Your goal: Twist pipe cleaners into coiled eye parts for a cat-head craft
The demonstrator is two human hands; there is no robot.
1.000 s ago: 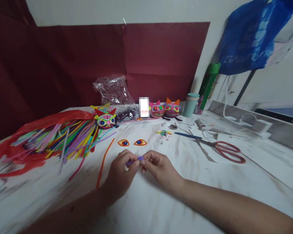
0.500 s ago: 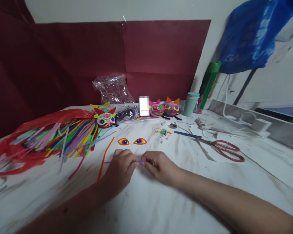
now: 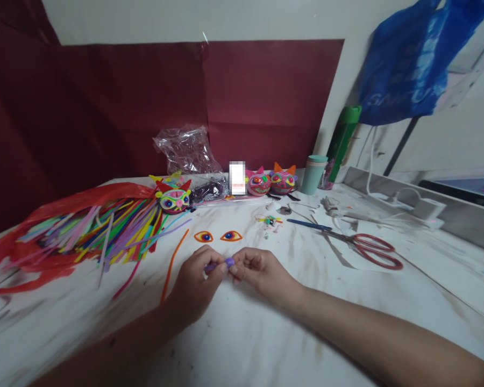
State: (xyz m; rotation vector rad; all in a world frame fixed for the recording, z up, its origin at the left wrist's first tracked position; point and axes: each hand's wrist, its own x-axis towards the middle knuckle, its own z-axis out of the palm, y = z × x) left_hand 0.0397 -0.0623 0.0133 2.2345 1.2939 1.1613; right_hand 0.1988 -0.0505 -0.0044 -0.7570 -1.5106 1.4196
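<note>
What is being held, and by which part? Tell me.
The left hand and right hand pinch a purple strip at its bunched part; whether that is its end is hidden.

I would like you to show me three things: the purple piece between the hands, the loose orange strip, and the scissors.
Purple piece (image 3: 229, 262): head view, on its exposed rounded part.
Orange strip (image 3: 171, 263): head view, about midway along it.
Scissors (image 3: 351, 239): head view, where handles and blades meet.

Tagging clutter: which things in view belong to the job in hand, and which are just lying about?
Likely the job's:
purple strip, held in left hand and right hand
orange strip
eye shapes
coloured strips
perhaps scissors

Likely just about:
lidded cup
white adapter
green cylinder
hanging blue bag
</note>
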